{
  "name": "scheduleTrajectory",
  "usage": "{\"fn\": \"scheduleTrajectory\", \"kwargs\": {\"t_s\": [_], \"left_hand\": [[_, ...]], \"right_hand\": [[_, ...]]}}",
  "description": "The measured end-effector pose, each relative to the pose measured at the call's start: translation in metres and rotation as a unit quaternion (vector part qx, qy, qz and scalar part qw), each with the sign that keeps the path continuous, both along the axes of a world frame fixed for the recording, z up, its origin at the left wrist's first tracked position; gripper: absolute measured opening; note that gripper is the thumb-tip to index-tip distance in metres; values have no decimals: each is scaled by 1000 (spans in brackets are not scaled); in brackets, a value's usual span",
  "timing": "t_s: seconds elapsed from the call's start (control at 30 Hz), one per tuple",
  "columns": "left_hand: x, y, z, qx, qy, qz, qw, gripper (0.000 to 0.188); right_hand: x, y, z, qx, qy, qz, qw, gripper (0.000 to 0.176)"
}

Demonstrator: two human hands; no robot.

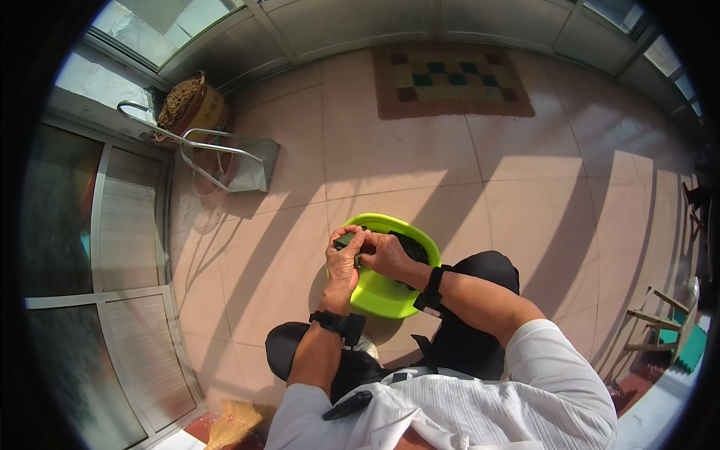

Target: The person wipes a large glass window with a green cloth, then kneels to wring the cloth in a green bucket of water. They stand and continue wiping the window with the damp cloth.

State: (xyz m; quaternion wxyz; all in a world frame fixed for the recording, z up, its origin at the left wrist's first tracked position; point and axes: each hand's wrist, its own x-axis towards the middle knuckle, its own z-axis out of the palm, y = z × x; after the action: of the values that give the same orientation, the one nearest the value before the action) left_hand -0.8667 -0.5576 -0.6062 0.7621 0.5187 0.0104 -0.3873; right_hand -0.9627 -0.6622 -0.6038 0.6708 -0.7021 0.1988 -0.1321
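Note:
A bright green plastic basin (383,293) stands on the tiled floor between my knees, with dark cloth lying in its far and right part. Over the basin's left rim, my left hand (342,260) is closed around a small piece of dark green fabric (344,241). My right hand (388,254) meets it from the right, its thumb and fingertips pinching the same fabric close to my left thumb. The fingers cover most of the piece, so its shape cannot be told. Each wrist has a black band with a small box on it.
A long-handled metal dustpan (253,166) and a pot of soil (198,109) stand at the upper left. A patterned mat (453,84) lies at the far wall. A straw broom (233,422) is at the lower left, a small wooden stool (658,322) at the right.

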Motion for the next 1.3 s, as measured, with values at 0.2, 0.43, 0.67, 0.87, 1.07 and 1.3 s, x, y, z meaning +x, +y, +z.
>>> {"fn": "scheduleTrajectory", "kwargs": {"t_s": [0.2,0.43,0.67,0.87,1.07,1.3], "left_hand": [[-5,-2,-9,28,-10,37,999,24],[24,9,-3,105,-16,44,993,20],[26,4,9,124,-45,0,991,21],[19,3,9,150,-58,-34,986,23],[18,3,3,157,-75,-52,983,21],[18,2,-2,154,-75,-73,983,22]], "right_hand": [[-3,4,2,-180,-46,5,983,17],[3,-13,14,-171,5,-23,985,13],[2,-46,19,-152,32,-84,984,15],[4,-42,16,-203,7,-74,976,16],[3,-44,14,-178,21,-66,982,18],[0,-48,15,-168,40,-27,985,19]]}}
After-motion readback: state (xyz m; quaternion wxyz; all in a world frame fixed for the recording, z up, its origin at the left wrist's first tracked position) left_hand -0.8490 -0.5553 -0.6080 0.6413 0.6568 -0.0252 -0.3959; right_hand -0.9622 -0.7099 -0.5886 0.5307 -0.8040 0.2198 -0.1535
